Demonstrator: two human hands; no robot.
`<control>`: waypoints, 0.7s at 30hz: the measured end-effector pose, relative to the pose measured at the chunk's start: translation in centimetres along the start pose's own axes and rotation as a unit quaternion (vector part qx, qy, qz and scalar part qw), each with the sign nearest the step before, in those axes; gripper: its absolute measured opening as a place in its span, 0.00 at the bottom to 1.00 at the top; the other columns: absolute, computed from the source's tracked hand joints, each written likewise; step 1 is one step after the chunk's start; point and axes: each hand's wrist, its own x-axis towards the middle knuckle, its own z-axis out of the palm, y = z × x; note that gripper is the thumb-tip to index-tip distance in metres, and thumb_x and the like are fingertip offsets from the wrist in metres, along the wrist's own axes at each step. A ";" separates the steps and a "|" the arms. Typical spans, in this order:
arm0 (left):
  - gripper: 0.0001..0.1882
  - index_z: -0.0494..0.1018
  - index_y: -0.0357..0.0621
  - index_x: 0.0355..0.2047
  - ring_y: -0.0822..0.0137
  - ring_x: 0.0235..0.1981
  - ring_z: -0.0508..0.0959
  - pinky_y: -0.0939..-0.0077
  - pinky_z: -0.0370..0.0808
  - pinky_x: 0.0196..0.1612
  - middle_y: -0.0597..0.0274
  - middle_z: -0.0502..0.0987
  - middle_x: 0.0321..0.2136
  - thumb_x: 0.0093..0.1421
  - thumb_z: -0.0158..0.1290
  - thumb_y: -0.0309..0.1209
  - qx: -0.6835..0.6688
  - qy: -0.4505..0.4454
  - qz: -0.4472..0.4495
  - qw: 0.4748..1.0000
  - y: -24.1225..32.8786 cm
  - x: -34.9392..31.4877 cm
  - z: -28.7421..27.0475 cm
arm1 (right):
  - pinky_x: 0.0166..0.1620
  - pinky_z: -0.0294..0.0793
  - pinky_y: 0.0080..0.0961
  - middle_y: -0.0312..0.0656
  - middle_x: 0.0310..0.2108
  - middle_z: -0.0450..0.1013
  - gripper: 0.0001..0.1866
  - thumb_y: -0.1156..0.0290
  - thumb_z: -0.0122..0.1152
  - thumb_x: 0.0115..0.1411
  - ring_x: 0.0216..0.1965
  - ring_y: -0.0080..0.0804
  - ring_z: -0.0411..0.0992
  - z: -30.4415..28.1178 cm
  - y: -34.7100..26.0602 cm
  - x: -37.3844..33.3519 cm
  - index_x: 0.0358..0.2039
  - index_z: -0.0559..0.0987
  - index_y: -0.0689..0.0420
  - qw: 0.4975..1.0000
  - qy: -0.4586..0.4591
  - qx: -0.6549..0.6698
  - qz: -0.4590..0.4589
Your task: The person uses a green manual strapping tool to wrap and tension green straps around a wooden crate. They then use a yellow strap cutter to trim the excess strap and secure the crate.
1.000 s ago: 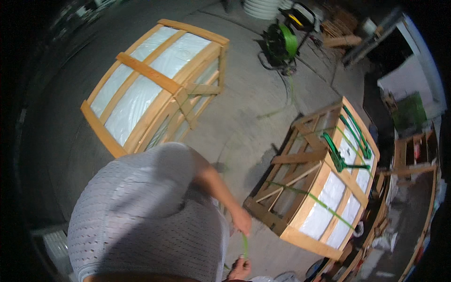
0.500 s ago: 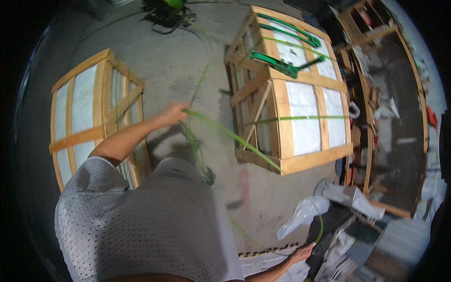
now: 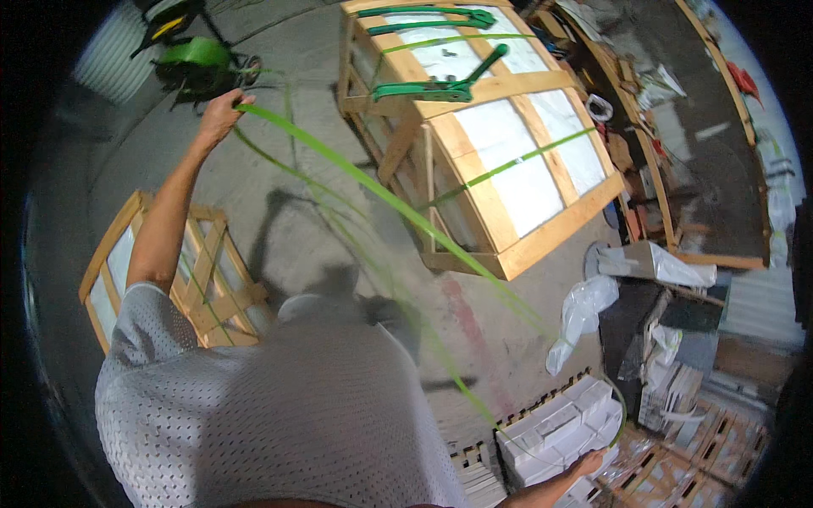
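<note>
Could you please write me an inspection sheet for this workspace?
Surface: grey floor with a faded red stripe.
Job's things: green strap, partly blurred; left crate, partly hidden; right crate, with a lever tool and a long-handled tool lying on top.
Clutter: white plastic bag on the floor; white block near the right hand.
Hands: left hand held out, fingers closed on the strap; right hand lower right, holding the strap too.
Cables: nothing seen.
Surroundings: green reel at upper left; wooden plank and assorted material at right.
</note>
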 end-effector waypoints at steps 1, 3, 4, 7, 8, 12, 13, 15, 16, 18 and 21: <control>0.19 0.72 0.38 0.31 0.56 0.24 0.72 0.64 0.67 0.29 0.50 0.71 0.23 0.61 0.54 0.45 0.019 -0.003 0.013 1.000 0.5 0.9 -0.1 | 0.35 0.63 0.57 0.67 0.25 0.72 0.43 0.42 0.30 0.67 0.28 0.65 0.69 0.6 1.2 0.1 0.23 0.77 0.72 0.998 0.005 0.023 -0.060; 0.19 0.70 0.37 0.31 0.54 0.24 0.71 0.64 0.67 0.30 0.47 0.70 0.23 0.61 0.53 0.45 0.000 0.001 0.008 1.000 1.5 2.4 0.0 | 0.30 0.63 0.51 0.59 0.20 0.71 0.39 0.44 0.34 0.67 0.23 0.57 0.67 2.4 2.8 0.9 0.21 0.77 0.69 0.997 0.071 -0.037 -0.014; 0.19 0.71 0.37 0.31 0.56 0.24 0.72 0.64 0.67 0.30 0.47 0.71 0.23 0.61 0.54 0.44 0.043 -0.008 0.011 0.999 2.1 3.0 0.0 | 0.27 0.64 0.49 0.55 0.17 0.71 0.37 0.45 0.35 0.67 0.20 0.53 0.66 3.5 3.3 1.3 0.20 0.77 0.67 0.994 0.092 -0.062 0.012; 0.15 0.73 0.35 0.34 0.63 0.24 0.71 0.64 0.68 0.30 0.52 0.72 0.21 0.59 0.54 0.38 -0.024 -0.066 -0.014 0.997 5.7 3.8 1.6 | 0.27 0.67 0.46 0.54 0.16 0.71 0.36 0.46 0.36 0.67 0.20 0.50 0.70 7.0 3.4 2.5 0.19 0.77 0.65 0.997 0.020 0.009 0.070; 0.15 0.74 0.35 0.34 0.66 0.23 0.70 0.65 0.67 0.29 0.56 0.72 0.20 0.59 0.54 0.38 -0.058 -0.072 0.054 0.994 7.7 3.4 3.0 | 0.24 0.67 0.43 0.51 0.14 0.70 0.36 0.47 0.36 0.67 0.17 0.47 0.68 8.7 2.5 3.0 0.17 0.76 0.65 0.995 0.026 0.037 0.086; 0.16 0.69 0.43 0.23 0.77 0.16 0.60 0.76 0.57 0.19 0.72 0.61 0.15 0.60 0.53 0.42 -0.148 -0.242 -0.025 0.959 19.8 0.3 7.9 | 0.30 0.67 0.49 0.55 0.16 0.72 0.40 0.46 0.29 0.69 0.20 0.55 0.68 15.5 -3.5 5.9 0.14 0.76 0.65 0.988 -0.059 0.111 0.086; 0.16 0.68 0.44 0.23 0.78 0.15 0.59 0.77 0.56 0.18 0.74 0.61 0.15 0.61 0.53 0.42 -0.191 -0.283 -0.038 0.939 23.5 0.0 8.9 | 0.34 0.68 0.50 0.57 0.22 0.74 0.29 0.54 0.37 0.67 0.25 0.57 0.69 17.4 -5.7 7.3 0.26 0.78 0.66 0.910 -0.097 0.314 0.253; 0.18 0.66 0.46 0.21 0.78 0.14 0.58 0.77 0.55 0.17 0.74 0.60 0.14 0.62 0.52 0.44 -0.279 -0.336 -0.082 0.896 30.8 0.1 10.8 | 0.39 0.69 0.47 0.57 0.32 0.75 0.18 0.63 0.43 0.61 0.35 0.57 0.72 21.3 -9.8 9.4 0.41 0.74 0.64 0.964 -0.101 0.241 0.050; 0.20 0.66 0.47 0.21 0.78 0.14 0.57 0.77 0.54 0.16 0.74 0.60 0.14 0.63 0.50 0.47 -0.278 -0.338 -0.076 0.896 34.4 0.3 12.0 | 0.41 0.70 0.46 0.57 0.37 0.75 0.19 0.68 0.45 0.59 0.40 0.56 0.73 23.2 -11.8 10.5 0.48 0.72 0.63 0.954 -0.100 0.272 -0.073; 0.22 0.65 0.47 0.21 0.77 0.13 0.58 0.76 0.54 0.16 0.73 0.61 0.14 0.64 0.46 0.50 -0.262 -0.335 -0.101 0.899 41.4 1.1 15.4 | 0.29 0.69 0.34 0.41 0.22 0.72 0.18 0.70 0.47 0.58 0.23 0.35 0.69 28.6 -17.8 13.7 0.48 0.74 0.63 0.885 -0.145 0.409 0.166; 0.26 0.65 0.44 0.19 0.72 0.12 0.59 0.72 0.56 0.16 0.68 0.63 0.13 0.65 0.42 0.52 -0.235 -0.366 -0.101 0.895 50.0 2.2 21.6 | 0.16 0.61 0.30 0.35 0.13 0.64 0.24 0.48 0.45 0.65 0.12 0.32 0.62 36.4 -25.6 16.0 0.21 0.70 0.54 0.731 -0.267 0.578 0.244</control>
